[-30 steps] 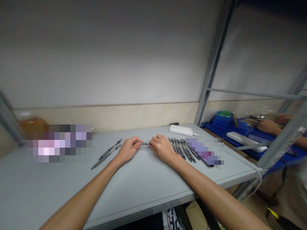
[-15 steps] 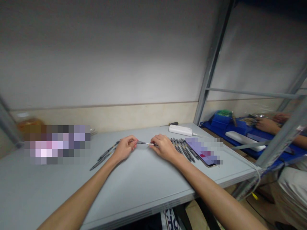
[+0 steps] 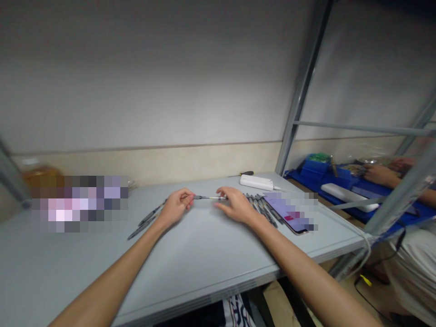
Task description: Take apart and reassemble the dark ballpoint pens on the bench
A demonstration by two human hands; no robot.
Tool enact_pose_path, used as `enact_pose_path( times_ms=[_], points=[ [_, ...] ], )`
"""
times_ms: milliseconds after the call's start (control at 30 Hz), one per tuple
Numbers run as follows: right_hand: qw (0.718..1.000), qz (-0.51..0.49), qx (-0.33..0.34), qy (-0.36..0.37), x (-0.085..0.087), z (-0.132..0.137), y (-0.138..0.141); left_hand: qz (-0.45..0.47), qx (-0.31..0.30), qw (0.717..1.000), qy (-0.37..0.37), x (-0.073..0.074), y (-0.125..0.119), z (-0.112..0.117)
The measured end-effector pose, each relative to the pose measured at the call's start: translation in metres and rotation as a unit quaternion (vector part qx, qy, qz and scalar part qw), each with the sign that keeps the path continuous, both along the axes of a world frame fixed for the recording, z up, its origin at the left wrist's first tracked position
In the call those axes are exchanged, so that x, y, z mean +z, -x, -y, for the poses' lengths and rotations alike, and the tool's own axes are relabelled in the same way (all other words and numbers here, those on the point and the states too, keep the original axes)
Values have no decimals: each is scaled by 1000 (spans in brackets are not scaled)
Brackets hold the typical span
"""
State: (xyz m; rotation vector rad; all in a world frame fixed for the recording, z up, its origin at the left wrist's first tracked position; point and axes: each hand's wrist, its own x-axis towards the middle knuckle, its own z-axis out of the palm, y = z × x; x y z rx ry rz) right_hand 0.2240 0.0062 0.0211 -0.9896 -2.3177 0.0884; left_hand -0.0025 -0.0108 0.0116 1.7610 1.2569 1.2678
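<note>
My left hand [image 3: 176,208] is closed in a pinch on a slim pen [image 3: 204,197], which points right with a thin, pale section showing. My right hand [image 3: 235,205] is at the pen's far end, thumb and fingers spread apart and not gripping it. Whether a fingertip touches that end, I cannot tell. Behind my left wrist lie a few grey-black pens [image 3: 146,222]. Several more pens [image 3: 264,209] lie side by side just right of my right hand, partly hidden by it.
Right of the pens lies a phone [image 3: 289,213], partly blurred out. Behind them are a white power strip [image 3: 256,182] and a screwdriver [image 3: 245,173]. A pixelated patch and a jar [image 3: 42,179] are at left. A co-worker's hands [image 3: 381,175] show beyond the metal post [image 3: 395,193].
My right hand has opened, its fingers lifting and spreading from the pen's end, so more of the thin section shows. My left hand still holds the pen, nearly in place.
</note>
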Motion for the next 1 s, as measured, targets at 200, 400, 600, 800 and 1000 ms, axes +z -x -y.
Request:
enact_pose_path(
  times_ms=[200, 400, 600, 800, 1000],
  points=[
    [999, -37, 7, 19, -3, -6, 0, 28, 5, 1000, 2, 1, -2, 1],
    [996, -82, 0, -34, 1, -9, -3, 54, 14, 998, 34, 6, -7, 4],
    [994, -98, 8, -41, 1, -8, -4, -7, 88, 995, 39, 4, -7, 5],
    [996, -83, 0, -33, 0, -8, -3, -98, 171, 980, 17, 9, -5, 8],
    [994, -104, -19, -38, 0, -10, -6, -105, 201, 974, 19, 7, 0, 4]
  ],
)
